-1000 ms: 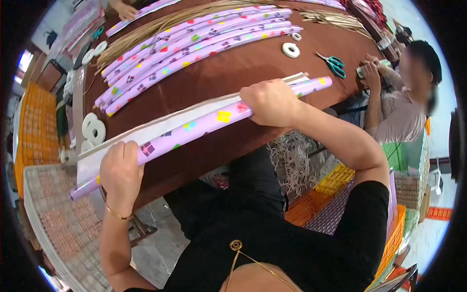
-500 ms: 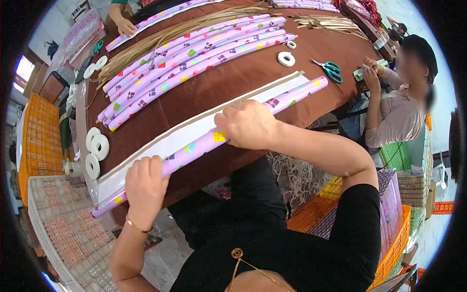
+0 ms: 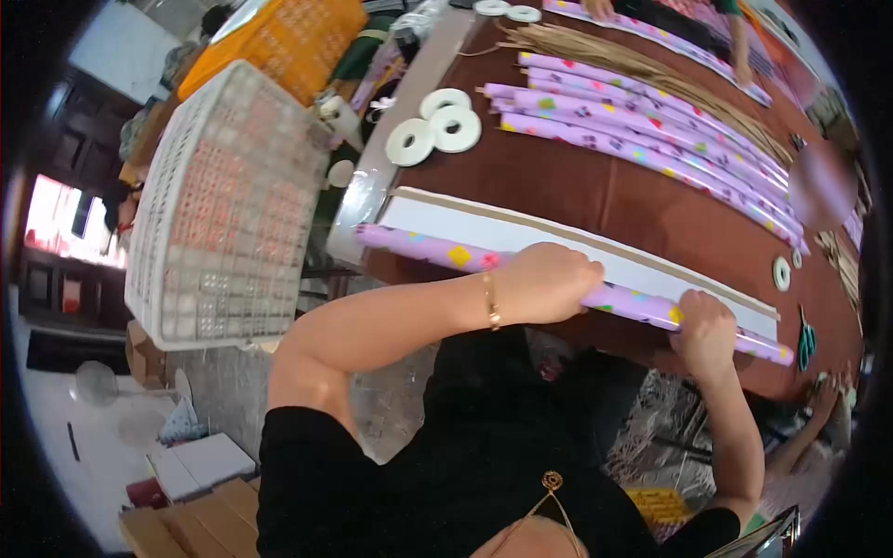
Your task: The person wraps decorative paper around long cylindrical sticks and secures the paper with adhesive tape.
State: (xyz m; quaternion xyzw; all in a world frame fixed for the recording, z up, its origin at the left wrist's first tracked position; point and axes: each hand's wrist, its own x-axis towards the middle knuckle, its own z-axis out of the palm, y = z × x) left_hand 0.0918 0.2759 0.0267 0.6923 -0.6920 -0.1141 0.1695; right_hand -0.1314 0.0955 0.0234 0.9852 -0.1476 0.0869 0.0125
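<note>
A lilac roll of wrapping paper point(image 3: 423, 248) with coloured patterns lies along the near edge of the table. Its unrolled part is a white strip point(image 3: 521, 238), and a tan strip point(image 3: 577, 234) runs along the far edge of that. My left hand point(image 3: 551, 282) is closed over the middle of the roll. Nearer the right end, my right hand point(image 3: 704, 335) grips the roll too, its fingers wrapped over the top. The fingertips of both hands are partly hidden.
Several lilac rolls point(image 3: 633, 121) lie beyond, beside tan strips point(image 3: 595, 48). White tape rolls point(image 3: 410, 142) sit at the table's left. Teal scissors point(image 3: 806, 339) and a tape roll point(image 3: 781, 273) are at the right. A white basket point(image 3: 223, 214) stands left; other people's hands show at the far side.
The view has turned to the left. My left hand has moved from near the roll's left end to its middle, and my right hand is closer to the right end.
</note>
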